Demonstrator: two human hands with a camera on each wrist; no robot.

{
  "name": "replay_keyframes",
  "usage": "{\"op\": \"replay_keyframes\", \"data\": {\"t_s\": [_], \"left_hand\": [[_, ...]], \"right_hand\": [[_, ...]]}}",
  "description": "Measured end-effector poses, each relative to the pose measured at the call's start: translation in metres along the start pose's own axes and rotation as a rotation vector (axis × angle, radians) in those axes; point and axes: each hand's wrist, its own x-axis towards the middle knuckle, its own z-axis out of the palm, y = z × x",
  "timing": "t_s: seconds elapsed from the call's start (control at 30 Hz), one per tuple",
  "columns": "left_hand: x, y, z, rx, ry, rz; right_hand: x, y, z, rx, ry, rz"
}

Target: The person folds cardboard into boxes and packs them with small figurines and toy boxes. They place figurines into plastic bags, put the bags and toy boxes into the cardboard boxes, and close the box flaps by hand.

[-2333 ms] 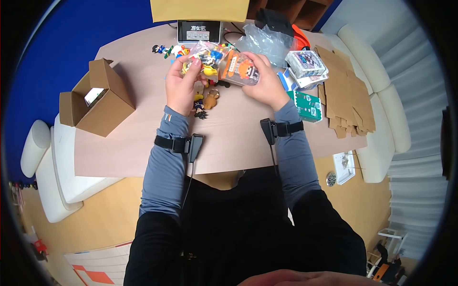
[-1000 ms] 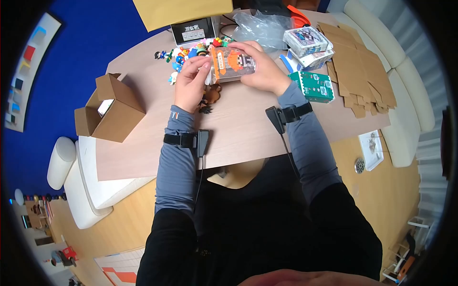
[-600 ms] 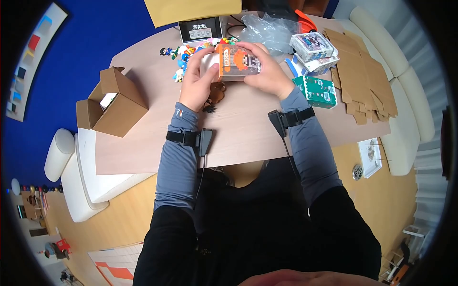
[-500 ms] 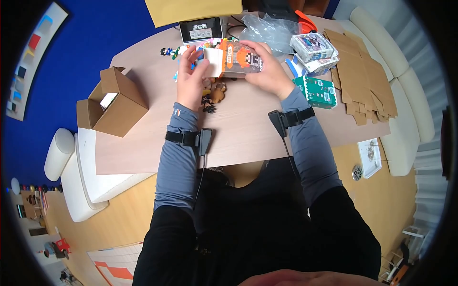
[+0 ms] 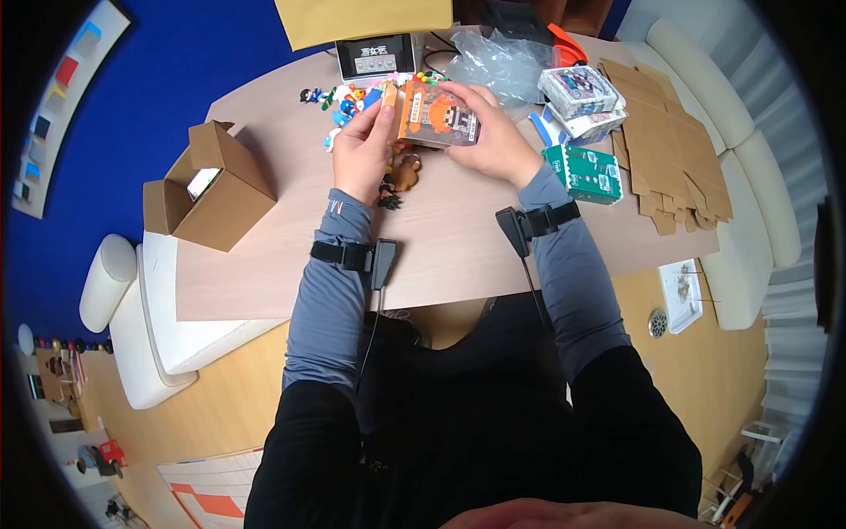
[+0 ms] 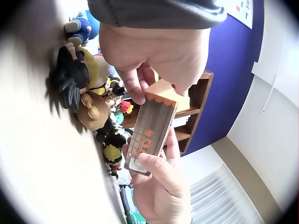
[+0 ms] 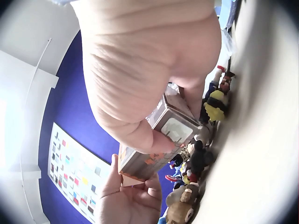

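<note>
- One orange box [image 5: 438, 115] held above the table [image 5: 441, 247], between both hands; its long axis runs left to right across the person
- Left hand [image 5: 363, 152] pinches the box's left end, thumb and fingers at the end flap [image 6: 161, 91]; right hand [image 5: 492, 141] wraps the right end, fingers curled over the top, thumb below
- Both hands touch the box; the left is at the flap end
- Figures [image 5: 348, 97] lie in a cluster just beyond and under the box; too crowded to count; one brown figure [image 5: 406, 173] near the left wrist
- One open carton [image 5: 211, 185] well left; one green box [image 5: 582, 172] right; flat cardboard stack [image 5: 670, 150] far right
</note>
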Motion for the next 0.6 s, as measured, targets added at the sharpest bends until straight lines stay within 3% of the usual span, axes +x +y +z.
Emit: {"op": "replay_keyframes", "data": {"t_s": [0.13, 0.23, 0.33, 0.4, 0.6], "left_hand": [[0.0, -0.002, 0.002, -0.021, -0.03, 0.053], [0.001, -0.006, 0.002, -0.106, -0.181, 0.106], [-0.007, 0.002, 0.004, -0.035, -0.258, 0.052], [-0.008, 0.006, 0.005, 0.122, -0.324, 0.138], [-0.006, 0.004, 0.003, 0.082, -0.238, 0.109]], "right_hand": [[-0.001, -0.007, 0.0, 0.007, -0.027, 0.016], [-0.001, -0.008, 0.0, 0.041, -0.09, 0.06], [-0.002, -0.006, 0.002, 0.064, -0.103, 0.057], [-0.002, -0.004, 0.001, 0.082, -0.1, 0.06], [0.001, -0.006, 0.004, 0.194, -0.018, 0.115]]}}
